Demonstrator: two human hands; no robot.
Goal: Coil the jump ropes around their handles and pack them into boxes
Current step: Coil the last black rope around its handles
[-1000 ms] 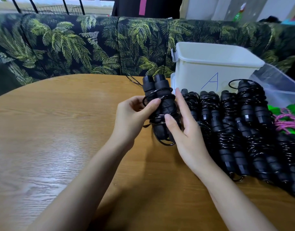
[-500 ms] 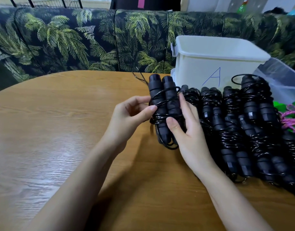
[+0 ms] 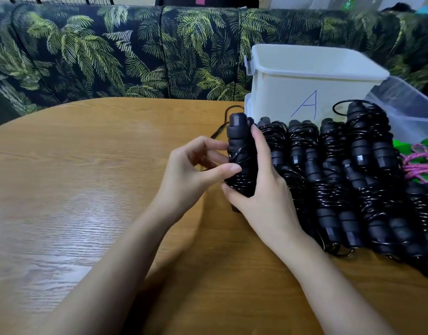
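A black jump rope (image 3: pixel 240 155), its cord wound around its two handles, stands nearly upright just above the wooden table (image 3: pixel 92 189). My right hand (image 3: pixel 263 189) grips it from the right and from below. On its left side my left hand (image 3: pixel 196 170) pinches the coil between thumb and fingers. Several coiled black jump ropes (image 3: pixel 341 180) lie in a row right beside it. Behind them stands a white box (image 3: pixel 312 78) marked with a blue letter A.
A clear plastic bin (image 3: pixel 411 110) sits to the right of the white box. Pink and green ropes (image 3: pixel 418 163) lie at the right edge. A loose black cord (image 3: pixel 222 124) trails behind the held rope. A palm-print sofa (image 3: pixel 111 54) borders the table's far side.
The held rope has turned edge-on, so one handle hides the other, and moved closer to the row. My right hand has shifted lower on the bundle.
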